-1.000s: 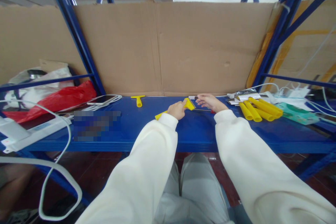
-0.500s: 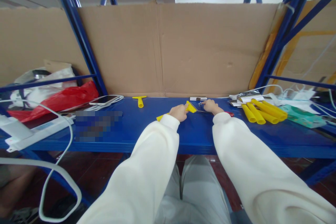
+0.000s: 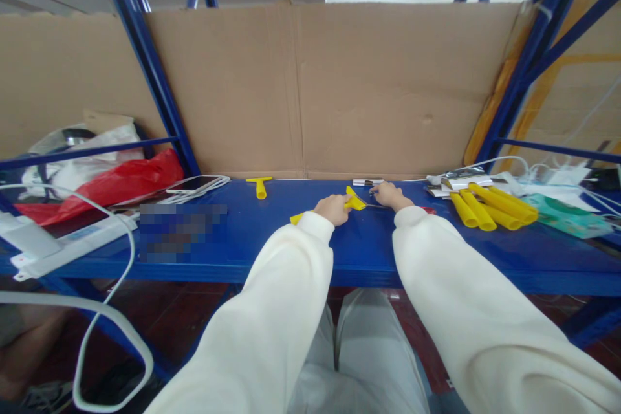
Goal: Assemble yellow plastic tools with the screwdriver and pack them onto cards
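Observation:
My left hand (image 3: pixel 334 209) is closed around the yellow T-shaped handle (image 3: pixel 356 199), whose wide head points right and whose other end shows by my cuff. Just to the right, my right hand (image 3: pixel 388 195) is low over the table with its fingers together at a small shiny metal piece, too small to name. A thin tool with a red grip (image 3: pixel 429 210) lies beneath my right hand, its metal shaft reaching toward the yellow head. Behind the hands, a flat metal strip (image 3: pixel 367 182) rests near the back edge.
Another yellow T-shaped handle (image 3: pixel 261 187) stands at the back left, near a phone (image 3: pixel 194 184) and white cable. Several yellow tubes (image 3: pixel 495 207) lie on the right beside a green packet (image 3: pixel 565 215). Cardboard (image 3: pixel 301 90) walls the back of the blue table (image 3: pixel 272 252).
Both hands keep nearly the same places. My right fingers have shifted slightly at the small metal piece, and the camera view has moved a little.

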{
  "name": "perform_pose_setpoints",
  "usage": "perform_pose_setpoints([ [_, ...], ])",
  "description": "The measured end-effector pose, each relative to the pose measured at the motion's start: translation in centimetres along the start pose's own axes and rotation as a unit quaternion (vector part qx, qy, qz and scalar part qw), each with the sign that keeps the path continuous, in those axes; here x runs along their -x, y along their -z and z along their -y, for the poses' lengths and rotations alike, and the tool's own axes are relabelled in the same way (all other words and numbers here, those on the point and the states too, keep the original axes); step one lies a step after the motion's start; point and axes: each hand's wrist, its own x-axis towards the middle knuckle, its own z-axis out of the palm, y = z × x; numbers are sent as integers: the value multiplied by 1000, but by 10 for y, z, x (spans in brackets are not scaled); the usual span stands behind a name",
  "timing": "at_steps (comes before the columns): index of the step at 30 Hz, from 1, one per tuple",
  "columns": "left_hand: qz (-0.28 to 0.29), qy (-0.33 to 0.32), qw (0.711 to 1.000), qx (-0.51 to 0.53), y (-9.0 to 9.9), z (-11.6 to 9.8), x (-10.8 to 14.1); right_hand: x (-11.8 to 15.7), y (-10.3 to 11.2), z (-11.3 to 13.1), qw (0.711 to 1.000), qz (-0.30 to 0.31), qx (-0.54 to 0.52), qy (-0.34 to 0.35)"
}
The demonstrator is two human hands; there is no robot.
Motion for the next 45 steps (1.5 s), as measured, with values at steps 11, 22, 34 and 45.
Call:
perform_pose_setpoints([
  [11, -13, 0, 999, 31, -3, 1, 0, 2, 2, 4, 1000, -30, 3, 0],
  [22, -18, 2, 998, 61, -2, 1, -1, 2, 0, -2, 1000, -10, -13, 6],
  [34, -4, -2, 1000, 24, -2, 1, -2, 7, 4, 1, 1000, 8, -14, -2],
  [45, -19, 23, 995, 91, 3, 1, -1, 10, 4, -2, 996, -30, -84, 15],
])
